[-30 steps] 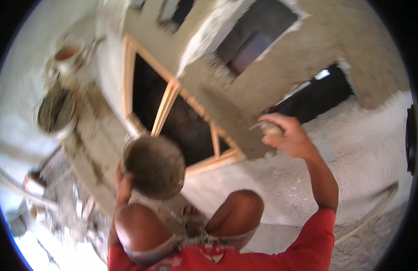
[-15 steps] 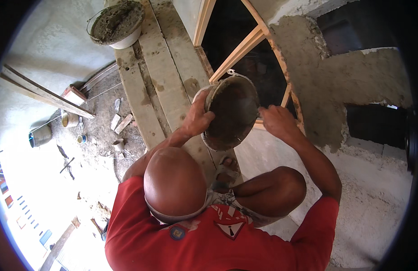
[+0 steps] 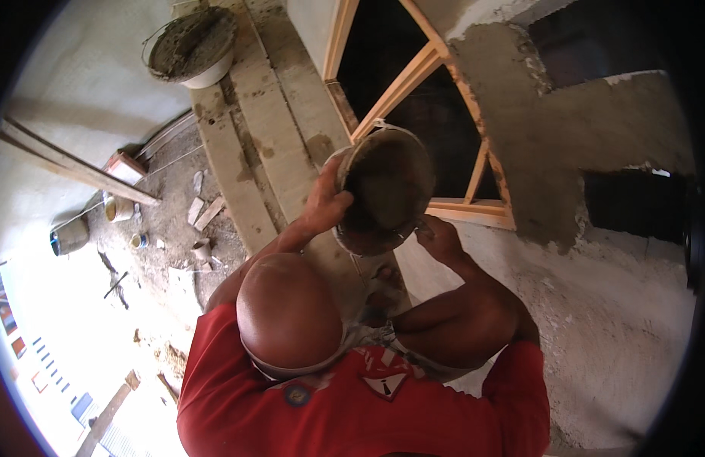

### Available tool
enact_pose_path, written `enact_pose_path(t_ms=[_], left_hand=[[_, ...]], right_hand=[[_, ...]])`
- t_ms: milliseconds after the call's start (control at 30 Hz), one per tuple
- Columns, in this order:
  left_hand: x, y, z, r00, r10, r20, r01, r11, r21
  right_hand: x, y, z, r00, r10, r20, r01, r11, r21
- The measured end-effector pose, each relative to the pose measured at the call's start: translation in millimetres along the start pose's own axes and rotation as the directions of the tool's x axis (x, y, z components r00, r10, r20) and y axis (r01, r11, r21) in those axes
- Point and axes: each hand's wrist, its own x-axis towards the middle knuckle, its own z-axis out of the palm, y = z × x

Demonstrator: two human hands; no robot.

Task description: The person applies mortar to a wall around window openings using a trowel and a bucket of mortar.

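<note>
A mortar-stained bucket (image 3: 390, 179) is held tilted in front of me, its mouth turned upward and its inside dark. My left hand (image 3: 326, 204) grips the left side of its rim, thumb over the edge. At the lower right of the rim is my right hand (image 3: 442, 240), its fingers curled together; whatever they hold is too dark to make out. Below the bucket run the scaffold planks (image 3: 265, 164), spotted with wet mortar, and my sandalled foot (image 3: 384, 288) rests on them.
A white bucket (image 3: 212, 74) full of grey mortar stands on the far planks. To the right are a wooden window frame (image 3: 402, 90) and a partly plastered wall (image 3: 520, 129). Lower down on the left lie several buckets, brick pieces (image 3: 209, 213) and a leaning board (image 3: 78, 167).
My right hand has slid down along the bucket's right rim, and its elbow has come inward. The bucket's mouth has turned a little more upward. My left hand keeps its grip.
</note>
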Motion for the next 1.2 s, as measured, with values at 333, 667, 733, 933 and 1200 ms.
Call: enact_pose_path(t_ms=[333,667,733,933,1200], left_hand=[[-5.7,-46.5,-47.2,0.971,-0.191,-0.145,0.129,0.925,-0.357],[-6.3,-38.8,-59.5,0.903,-0.369,-0.219,0.217,0.833,-0.508],[-4.8,-40.7,-63.1,0.914,-0.347,-0.209,0.205,0.84,-0.502],[-5.1,-50.2,-70.6,0.924,-0.328,-0.197,0.205,0.859,-0.468],[-5.3,-57.7,-66.6,0.929,-0.329,-0.171,0.21,0.847,-0.489]], right_hand=[[-2.1,-50.5,-124.8,0.989,0.067,-0.13,-0.062,0.997,0.039],[-21.4,-197.5,-329.5,0.919,0.339,-0.203,-0.356,0.933,-0.056],[-24.0,-230.6,-362.1,0.922,0.312,-0.231,-0.357,0.915,-0.188],[-18.3,-267.2,-403.4,0.844,0.491,-0.216,-0.442,0.865,0.239],[-44.0,-222.5,-474.9,0.558,0.367,-0.745,-0.492,0.868,0.059]])
